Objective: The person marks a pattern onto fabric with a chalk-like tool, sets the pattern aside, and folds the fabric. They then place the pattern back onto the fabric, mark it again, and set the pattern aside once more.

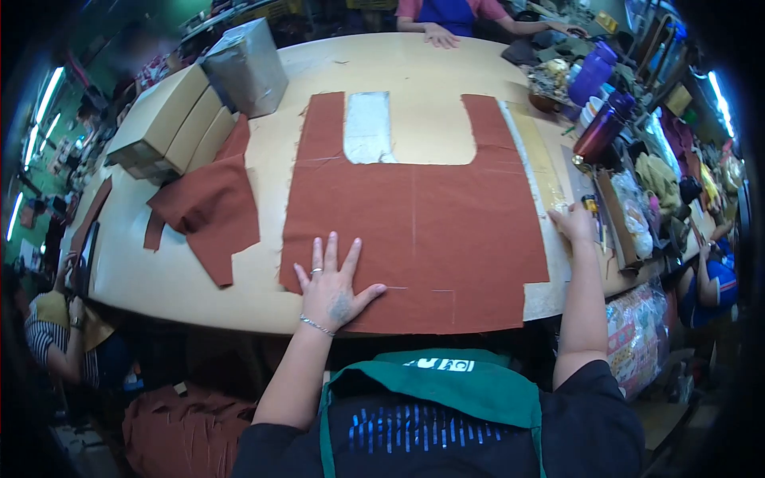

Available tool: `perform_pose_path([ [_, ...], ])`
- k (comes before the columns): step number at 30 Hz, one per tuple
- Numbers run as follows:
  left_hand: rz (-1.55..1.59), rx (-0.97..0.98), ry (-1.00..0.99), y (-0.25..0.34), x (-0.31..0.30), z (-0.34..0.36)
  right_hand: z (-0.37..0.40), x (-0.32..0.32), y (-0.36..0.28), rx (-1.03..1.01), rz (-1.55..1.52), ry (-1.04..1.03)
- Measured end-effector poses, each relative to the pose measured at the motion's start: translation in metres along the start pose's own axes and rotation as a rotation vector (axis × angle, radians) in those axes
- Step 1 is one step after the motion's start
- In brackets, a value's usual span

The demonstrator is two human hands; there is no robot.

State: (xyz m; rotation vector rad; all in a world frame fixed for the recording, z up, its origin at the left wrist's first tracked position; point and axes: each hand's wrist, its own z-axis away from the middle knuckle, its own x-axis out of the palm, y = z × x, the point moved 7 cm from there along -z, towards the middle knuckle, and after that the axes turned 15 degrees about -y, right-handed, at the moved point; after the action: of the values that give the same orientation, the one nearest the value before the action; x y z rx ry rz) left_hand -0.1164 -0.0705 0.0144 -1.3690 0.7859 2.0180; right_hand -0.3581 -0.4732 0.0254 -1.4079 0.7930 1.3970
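Observation:
A large rust-brown cloth piece (422, 223) with a U-shaped cut-out at its far edge lies flat on the table (430, 68). Chalk lines mark its middle and near edge. My left hand (331, 287) rests palm down on the cloth's near left part, fingers spread, holding nothing. To the right of the cloth, my right hand (572, 223) is at the edge of a yellowish translucent strip (538, 151), its fingers bent; whether it grips the strip is too small to tell. A whitish sheet (368, 127) shows inside the cut-out and along the cloth's right side.
Cardboard boxes (163, 119) and a grey carton (247, 68) stand at the back left, beside crumpled brown cloth (211, 207). Purple bottle (594, 72), dark red flask (602, 127) and an open box (617, 215) crowd the right. A co-worker's hand (441, 36) lies at the far edge.

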Motion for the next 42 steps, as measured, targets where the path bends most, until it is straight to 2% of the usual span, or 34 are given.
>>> perform_pose_path([
  [2, 0.001, -0.004, 0.001, 0.0, 0.001, 0.001, -0.01, 0.006, 0.012, -0.009, -0.081, -0.098],
  [4, 0.013, -0.013, -0.033, 0.001, 0.001, 0.0, -0.02, 0.014, 0.027, 0.063, -0.431, -0.285],
  [7, -0.01, -0.04, -0.095, 0.002, 0.001, -0.001, -0.042, 0.023, 0.029, -0.13, -0.94, -0.567],
  [10, -0.029, -0.048, -0.101, 0.004, 0.001, 0.0, -0.021, -0.012, 0.0, -0.344, -1.173, -0.552],
  [11, -0.032, -0.048, -0.103, 0.004, 0.0, 0.0, -0.019, -0.023, -0.007, -0.417, -1.223, -0.522],
  [16, -0.027, -0.05, -0.121, 0.004, 0.0, 0.001, -0.019, -0.06, -0.012, -0.503, -1.202, -0.424],
  [21, -0.061, -0.031, -0.102, 0.001, 0.001, 0.004, -0.011, -0.101, -0.021, -0.673, -1.198, -0.404],
  [24, -0.064, -0.021, -0.095, -0.002, 0.002, 0.007, -0.017, -0.103, -0.02, -0.658, -1.217, -0.459],
  [30, -0.092, -0.017, -0.099, -0.004, 0.005, 0.012, -0.028, -0.139, -0.011, -0.766, -1.217, -0.283],
  [33, -0.114, -0.02, -0.118, -0.004, 0.004, 0.011, -0.046, -0.159, 0.015, -0.742, -1.262, -0.141],
  [36, -0.094, -0.013, -0.146, -0.004, 0.004, 0.011, -0.051, -0.177, 0.034, -0.811, -1.214, 0.211],
  [37, -0.088, -0.005, -0.156, -0.003, 0.002, 0.011, -0.045, -0.177, 0.033, -0.788, -1.221, 0.326],
  [40, -0.18, -0.014, -0.082, 0.02, -0.022, 0.003, -0.028, -0.172, 0.028, -0.702, -0.983, 0.706],
  [42, -0.177, 0.147, -0.002, 0.062, -0.027, -0.017, -0.018, -0.161, 0.02, -0.711, -1.022, 0.82],
])
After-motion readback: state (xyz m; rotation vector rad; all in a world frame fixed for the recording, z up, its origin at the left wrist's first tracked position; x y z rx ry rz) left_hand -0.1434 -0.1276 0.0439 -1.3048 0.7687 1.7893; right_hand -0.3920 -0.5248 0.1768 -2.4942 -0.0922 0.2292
